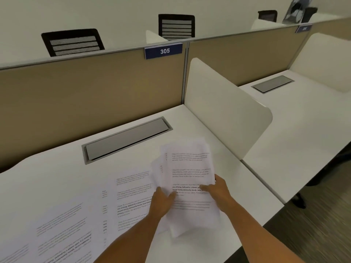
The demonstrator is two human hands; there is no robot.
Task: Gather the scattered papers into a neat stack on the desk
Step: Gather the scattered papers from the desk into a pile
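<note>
I hold a loose bundle of printed papers above the white desk, its sheets fanned and uneven. My left hand grips the bundle's left edge, thumb on top. My right hand grips its right edge, thumb across the text. Several more printed sheets lie flat on the desk to the left of my hands, and others spread toward the near left corner, overlapping one another.
A grey cable-tray lid is set into the desk behind the papers. A tan partition with a "305" sign closes the back. A white side divider stands on the right, with a neighbouring desk beyond.
</note>
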